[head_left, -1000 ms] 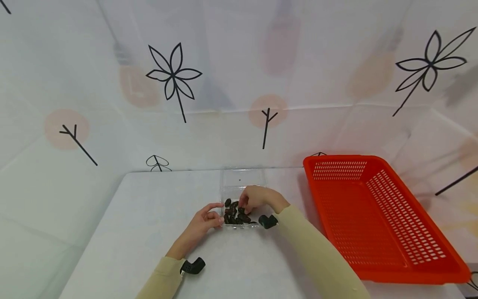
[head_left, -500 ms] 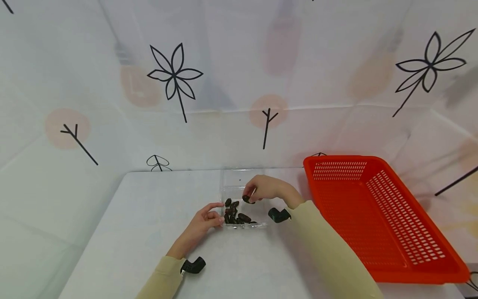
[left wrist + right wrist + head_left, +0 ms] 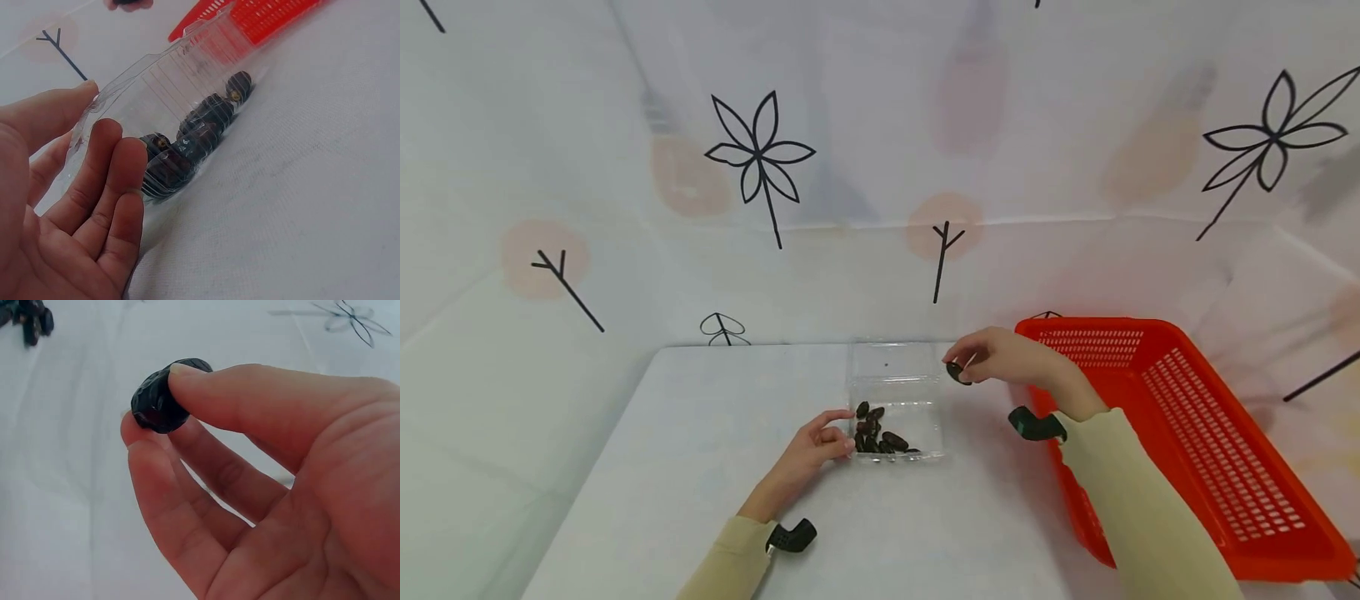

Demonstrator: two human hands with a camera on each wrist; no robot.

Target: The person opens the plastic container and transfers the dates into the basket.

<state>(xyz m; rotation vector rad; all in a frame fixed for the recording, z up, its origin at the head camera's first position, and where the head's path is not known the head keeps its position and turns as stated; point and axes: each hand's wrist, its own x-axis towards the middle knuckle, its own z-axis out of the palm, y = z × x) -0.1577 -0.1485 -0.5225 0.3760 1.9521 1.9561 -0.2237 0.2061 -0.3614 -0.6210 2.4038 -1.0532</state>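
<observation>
Between the thumb and fingertips of my right hand (image 3: 1011,360) is a pinched dark date (image 3: 159,397), wrinkled and glossy, held in the air to the right of the clear plastic box (image 3: 925,425). My left hand (image 3: 808,450) holds the box by its left side. In the left wrist view, that thumb is at the rim and bent fingers (image 3: 128,162) lie against the wall. Several more dates (image 3: 895,441) sit inside, mostly toward the left and front. The hinged lid (image 3: 887,360) lies folded back toward the wall.
A large red slotted basket (image 3: 1187,467) stands at the right of the white table (image 3: 700,442), partly behind my right forearm. Behind the table hangs a pale cloth (image 3: 850,275) with leaf drawings. Each wrist carries a black camera mount (image 3: 793,535).
My right hand has lifted a date out of the box and carried it right and up, beside the basket's near corner. The left hand keeps its place at the box.
</observation>
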